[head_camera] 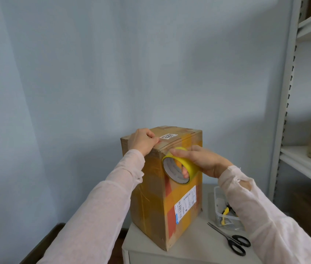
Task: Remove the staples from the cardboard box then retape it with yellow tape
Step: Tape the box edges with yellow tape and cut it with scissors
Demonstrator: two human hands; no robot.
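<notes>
Cardboard box (151,197) upright (yellow-taped), left hand (143,141) grip pressing its top edge, right hand (202,161) grip clasping yellow tape roll (186,162)

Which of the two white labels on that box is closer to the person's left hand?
The small label on the box's top, beside the left hand. The larger shipping label sits low on the side.

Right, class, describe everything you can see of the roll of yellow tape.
The roll of yellow tape is a wide ring with a glossy yellow outer band and a pale, whitish core. It is held up against the near top edge of the cardboard box, its open centre facing the camera. The right hand grips it, with one finger across the top and another showing through the hole. Whether a strip is already pulled out cannot be told.
</notes>
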